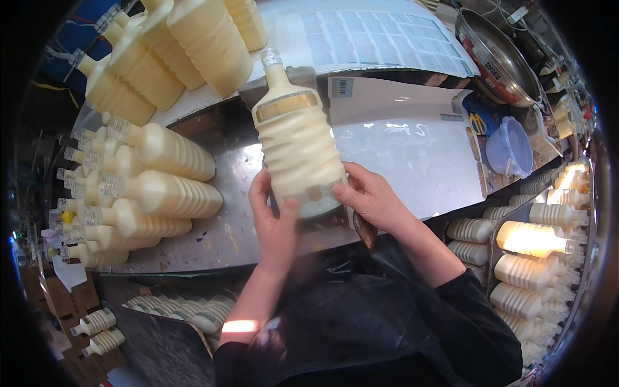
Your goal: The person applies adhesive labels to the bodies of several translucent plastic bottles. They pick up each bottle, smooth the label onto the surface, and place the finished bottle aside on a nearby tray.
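A cream-coloured ribbed bottle (300, 138) with a clear glass neck lies tilted away from me between my hands, its neck end resting near a grey cloth pad. A gold band label crosses its shoulder and a pale label strip (314, 195) runs round its base. My left hand (277, 216) holds the left side of the base, its thumb slightly blurred. Against the right side of the base, my right hand (367, 193) presses with thumb on the label strip and fingers round the side.
Similar bottles (161, 193) lie stacked at the left, with others standing behind. A label sheet (387, 39) spreads at the back. At the right are a metal pan (500, 55), yellow-handled scissors (478, 122), a lilac bucket (509, 148) and racks of bottles (525, 264).
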### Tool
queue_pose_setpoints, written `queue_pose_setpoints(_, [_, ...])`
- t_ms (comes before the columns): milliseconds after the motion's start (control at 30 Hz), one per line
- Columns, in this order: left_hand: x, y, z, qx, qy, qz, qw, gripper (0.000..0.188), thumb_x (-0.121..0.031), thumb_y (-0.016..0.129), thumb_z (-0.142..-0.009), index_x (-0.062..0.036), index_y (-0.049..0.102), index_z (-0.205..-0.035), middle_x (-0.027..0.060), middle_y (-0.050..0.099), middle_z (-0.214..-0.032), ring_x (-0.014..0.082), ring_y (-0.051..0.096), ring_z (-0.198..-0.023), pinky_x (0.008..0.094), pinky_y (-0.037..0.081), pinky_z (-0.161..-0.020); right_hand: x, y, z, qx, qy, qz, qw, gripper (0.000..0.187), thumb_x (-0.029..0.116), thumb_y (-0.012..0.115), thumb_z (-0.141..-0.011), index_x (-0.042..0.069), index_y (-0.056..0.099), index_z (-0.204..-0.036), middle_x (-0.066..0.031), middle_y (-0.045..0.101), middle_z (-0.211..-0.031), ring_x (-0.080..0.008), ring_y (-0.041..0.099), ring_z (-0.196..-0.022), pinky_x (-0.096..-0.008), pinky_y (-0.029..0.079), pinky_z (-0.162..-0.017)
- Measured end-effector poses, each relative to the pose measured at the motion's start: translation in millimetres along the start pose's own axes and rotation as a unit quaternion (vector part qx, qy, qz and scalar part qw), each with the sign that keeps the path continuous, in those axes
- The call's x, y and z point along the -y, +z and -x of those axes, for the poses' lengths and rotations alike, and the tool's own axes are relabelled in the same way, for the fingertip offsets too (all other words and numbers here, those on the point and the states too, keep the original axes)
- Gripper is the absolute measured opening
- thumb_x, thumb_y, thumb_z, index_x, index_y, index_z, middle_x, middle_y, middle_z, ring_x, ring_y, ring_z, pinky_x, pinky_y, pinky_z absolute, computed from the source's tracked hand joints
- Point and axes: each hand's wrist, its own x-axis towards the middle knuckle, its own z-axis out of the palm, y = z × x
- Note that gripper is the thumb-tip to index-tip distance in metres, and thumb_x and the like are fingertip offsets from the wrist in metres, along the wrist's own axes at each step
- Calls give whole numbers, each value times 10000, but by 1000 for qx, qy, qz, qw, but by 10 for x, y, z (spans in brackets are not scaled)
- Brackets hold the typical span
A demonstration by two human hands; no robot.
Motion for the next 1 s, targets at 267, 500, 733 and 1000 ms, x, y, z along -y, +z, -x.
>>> queue_pose_setpoints(267, [-28,16,0,-2,-6,10,1000,725,-319,688,-985,-6,325,-1528,172,411,-1513,279,380,-1422,423,274,-1203,-60,21,-15,-2,2,-20,1000,554,410,688,-945,43,608,-1352,-98,681,-832,-176,647,-760,-334,528,-729])
queue_pose_setpoints(500, [-20,18,0,-1,0,16,1000,687,-258,669,-998,-6,319,-1532,174,406,-1522,277,374,-1428,419,271,-1204,-61,24,-23,-1,12,-25,1000,564,417,701,-936,39,609,-1344,-111,690,-866,-186,652,-795,-339,530,-762])
queue_pose_setpoints(733, [-35,20,9,-1,-2,27,1000,675,-230,658,-1001,-5,316,-1538,177,406,-1526,273,377,-1429,413,274,-1204,-139,66,-45,-4,-1,-62,998,559,414,711,-930,37,615,-1332,-122,701,-895,-193,659,-822,-343,536,-793])
queue_pose_setpoints(1000, [7,25,14,-2,10,16,1000,613,-264,574,-1059,-8,312,-1551,147,430,-1510,229,424,-1386,372,306,-1185,-59,38,-19,-4,4,-6,1000,523,400,660,-972,33,608,-1342,-106,705,-920,-187,664,-821,-345,543,-783])
